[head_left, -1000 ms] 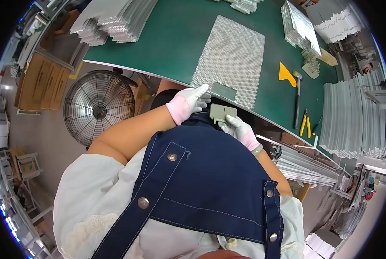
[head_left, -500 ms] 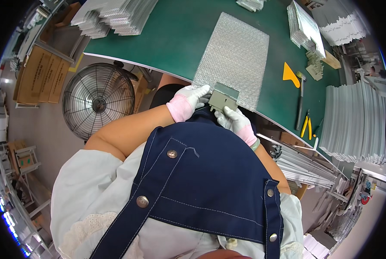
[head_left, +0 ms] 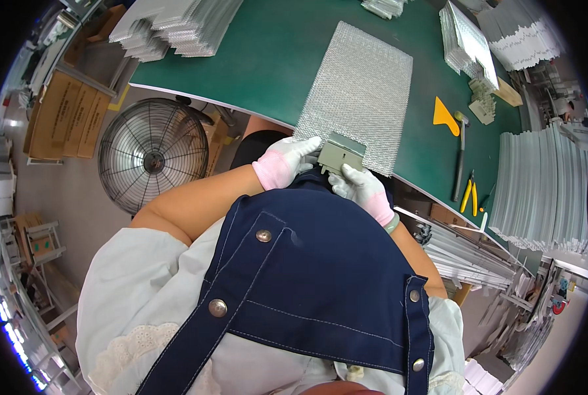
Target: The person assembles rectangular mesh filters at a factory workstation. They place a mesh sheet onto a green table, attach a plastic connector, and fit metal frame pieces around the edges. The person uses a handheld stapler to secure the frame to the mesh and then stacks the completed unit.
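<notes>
A silver mesh panel lies over the near edge of the green table, its near end reaching toward my apron. At that end sits a grey-green clip-like plastic piece with small prongs. My right hand, gloved in white and pink, pinches the piece's lower edge between thumb and fingers. My left hand, gloved the same way, is closed on the panel's near left corner, thumb on top, close beside the piece. Its fingertips are partly hidden.
Stacked mesh panels stand at the far left and far right. On the table's right lie a yellow scraper, a hammer, yellow-handled pliers and white strips. A large fan stands left.
The view has shifted slightly. Both hands keep their hold, and the plastic piece appears tilted a little differently against the panel.
</notes>
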`<state>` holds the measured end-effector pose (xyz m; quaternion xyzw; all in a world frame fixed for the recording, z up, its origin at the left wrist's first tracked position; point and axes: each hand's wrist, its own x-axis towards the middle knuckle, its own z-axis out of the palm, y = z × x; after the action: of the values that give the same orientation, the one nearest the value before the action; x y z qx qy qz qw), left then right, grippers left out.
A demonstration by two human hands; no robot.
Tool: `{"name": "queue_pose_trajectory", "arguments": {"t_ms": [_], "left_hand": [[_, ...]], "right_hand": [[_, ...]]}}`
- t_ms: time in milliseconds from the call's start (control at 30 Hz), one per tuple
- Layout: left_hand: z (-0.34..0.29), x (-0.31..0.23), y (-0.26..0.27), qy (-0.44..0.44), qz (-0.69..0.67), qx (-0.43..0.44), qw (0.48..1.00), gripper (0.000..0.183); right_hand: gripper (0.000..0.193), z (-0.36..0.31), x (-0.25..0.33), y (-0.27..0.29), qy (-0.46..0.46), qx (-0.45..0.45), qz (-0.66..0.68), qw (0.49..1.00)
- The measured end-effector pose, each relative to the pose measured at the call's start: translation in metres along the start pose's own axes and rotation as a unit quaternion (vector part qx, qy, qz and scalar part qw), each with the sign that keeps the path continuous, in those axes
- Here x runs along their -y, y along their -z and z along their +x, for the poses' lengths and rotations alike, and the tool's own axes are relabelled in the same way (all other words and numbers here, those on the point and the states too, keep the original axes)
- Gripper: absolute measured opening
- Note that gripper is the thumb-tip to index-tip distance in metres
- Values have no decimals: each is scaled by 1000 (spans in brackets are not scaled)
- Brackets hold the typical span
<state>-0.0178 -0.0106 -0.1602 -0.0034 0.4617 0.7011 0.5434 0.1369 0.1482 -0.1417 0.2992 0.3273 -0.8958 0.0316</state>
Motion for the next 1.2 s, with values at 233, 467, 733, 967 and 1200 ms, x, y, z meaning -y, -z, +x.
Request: {"name": "queue_pose_trajectory", "arguments": {"t_ms": [233, 467, 733, 967, 1200], "left_hand": [[-16, -15, -21, 83, 199, 1, 977, 38], [-12, -8, -13, 79, 30, 34, 996, 25], [-8, -3, -12, 71, 22, 34, 997, 26], [-15, -23, -15, 147, 103, 68, 981, 37], [5, -129, -67, -224, 820, 82, 521, 57]], "right_hand": [[33, -6, 5, -11, -21, -66, -50, 996], [29, -15, 11, -4, 109, -68, 32, 991], [31, -12, 10, 8, 105, -97, -17, 990], [45, -25, 17, 5, 87, -177, -157, 968], [44, -17, 6, 20, -33, -11, -212, 977]]}}
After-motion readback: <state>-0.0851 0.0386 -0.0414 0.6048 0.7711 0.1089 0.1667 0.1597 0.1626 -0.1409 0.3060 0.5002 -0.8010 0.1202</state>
